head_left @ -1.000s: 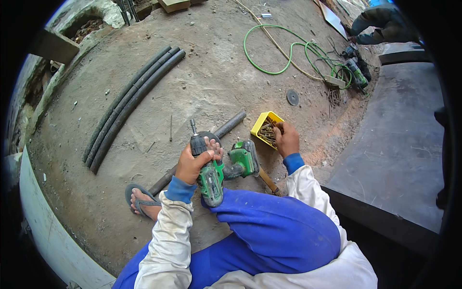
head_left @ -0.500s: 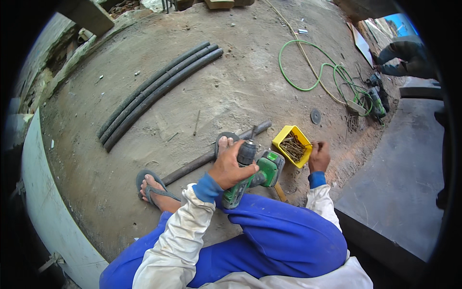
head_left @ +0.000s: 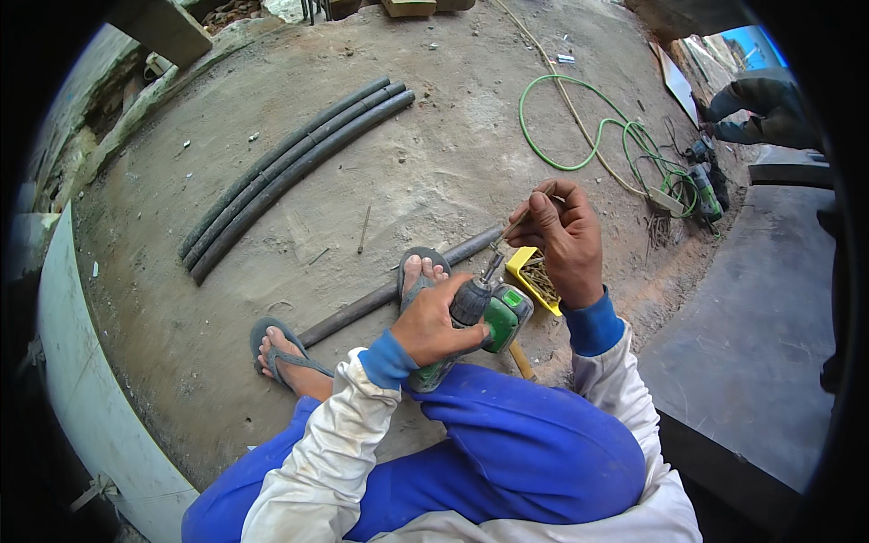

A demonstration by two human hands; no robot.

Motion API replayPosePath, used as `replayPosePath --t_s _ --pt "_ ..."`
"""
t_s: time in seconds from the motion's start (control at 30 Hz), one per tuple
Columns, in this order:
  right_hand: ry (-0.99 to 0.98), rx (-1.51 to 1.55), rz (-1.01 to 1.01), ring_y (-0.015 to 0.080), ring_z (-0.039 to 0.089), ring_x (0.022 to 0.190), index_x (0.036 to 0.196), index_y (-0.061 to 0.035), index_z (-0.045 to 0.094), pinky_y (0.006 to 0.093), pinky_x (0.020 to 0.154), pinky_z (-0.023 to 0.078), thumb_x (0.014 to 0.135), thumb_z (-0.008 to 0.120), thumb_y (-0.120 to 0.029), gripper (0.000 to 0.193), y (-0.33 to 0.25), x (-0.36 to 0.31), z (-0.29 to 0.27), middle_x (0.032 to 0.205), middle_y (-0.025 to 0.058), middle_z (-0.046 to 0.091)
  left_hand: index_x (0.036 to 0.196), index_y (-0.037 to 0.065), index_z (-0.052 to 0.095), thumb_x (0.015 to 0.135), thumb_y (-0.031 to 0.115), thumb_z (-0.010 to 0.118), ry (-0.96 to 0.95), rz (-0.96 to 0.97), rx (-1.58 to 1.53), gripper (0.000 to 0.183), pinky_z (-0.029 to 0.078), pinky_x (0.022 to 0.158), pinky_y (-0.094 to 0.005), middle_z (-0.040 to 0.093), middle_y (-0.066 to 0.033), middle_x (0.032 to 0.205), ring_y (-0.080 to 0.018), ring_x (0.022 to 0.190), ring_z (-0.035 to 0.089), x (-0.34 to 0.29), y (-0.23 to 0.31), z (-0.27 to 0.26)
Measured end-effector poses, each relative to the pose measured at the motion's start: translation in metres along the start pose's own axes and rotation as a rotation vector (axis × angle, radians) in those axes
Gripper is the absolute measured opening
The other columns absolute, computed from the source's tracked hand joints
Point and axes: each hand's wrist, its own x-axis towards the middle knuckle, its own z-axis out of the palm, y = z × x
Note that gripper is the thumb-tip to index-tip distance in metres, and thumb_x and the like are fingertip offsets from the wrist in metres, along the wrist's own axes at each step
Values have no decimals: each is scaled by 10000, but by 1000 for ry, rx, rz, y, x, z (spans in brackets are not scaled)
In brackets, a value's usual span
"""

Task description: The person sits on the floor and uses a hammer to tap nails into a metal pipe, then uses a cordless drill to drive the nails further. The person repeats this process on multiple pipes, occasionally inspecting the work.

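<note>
Bare ground (head_left: 199, 344) all round. With the left grip (head_left: 436, 324) we are holding the drill (head_left: 507, 319), clamped round its front end, our thumb lying along the body. Its chuck (head_left: 469, 303) is pointing up and away from us, the bit (head_left: 490, 269) leaning to the right.

With the right grip (head_left: 572, 240) we are pinching a slender screw (head_left: 518, 224), thumb and fingertips together on it. The screw is slanting down toward the bit, its lower end hovering close by; whether the two are touching, we cannot tell.

Just beyond the right grip a yellow box (head_left: 517, 262) is resting on the ground, partly hidden, with more screws (head_left: 540, 279) lying loose inside. A wooden handle (head_left: 522, 359) is showing between the drill and our blue knee (head_left: 534, 434).

A lone pipe (head_left: 358, 312) is running by our sandalled feet (head_left: 279, 348); farther left, three dark pipes (head_left: 290, 163) are lying side by side. At upper right a green cord (head_left: 567, 169) is looping near a power tool (head_left: 706, 192). A dark sheet (head_left: 742, 317) is lying to our right.
</note>
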Motion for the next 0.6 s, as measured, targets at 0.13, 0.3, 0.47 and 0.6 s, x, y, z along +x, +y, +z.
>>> replayPosePath --t_s 0.13,0.3,0.47,0.6 --pt "-50 -39 -44 184 752 782 1244 -34 530 299 700 640 1111 604 -232 249 -4 -1 -3 941 115 726 1359 -28 591 827 262 849 -11 4 41 659 344 1184 -362 695 -168 1177 -271 1217 602 -1 3 1" --pt "-51 -6 -51 181 748 782 1230 -27 527 304 703 640 1109 608 -218 240 -5 -4 -4 934 106 721 1323 -35 608 825 257 847 5 -6 -67 625 456 1060 -342 714 -157 1132 -243 1099 647 -2 -5 2" --pt "-141 -80 -98 151 736 788 1212 -16 546 286 704 630 1112 602 -203 219 -10 1 0 922 86 718 1273 -16 640 782 413 809 100 90 46 674 517 963 -412 766 -248 957 -407 943 753 1 -21 8" --pt "-237 -135 -16 145 735 786 1213 -21 533 282 712 631 1114 596 -195 210 -15 11 -1 931 80 719 1271 -2 646 786 408 816 99 83 27 658 492 1018 -399 767 -242 968 -397 964 753 0 -26 8"
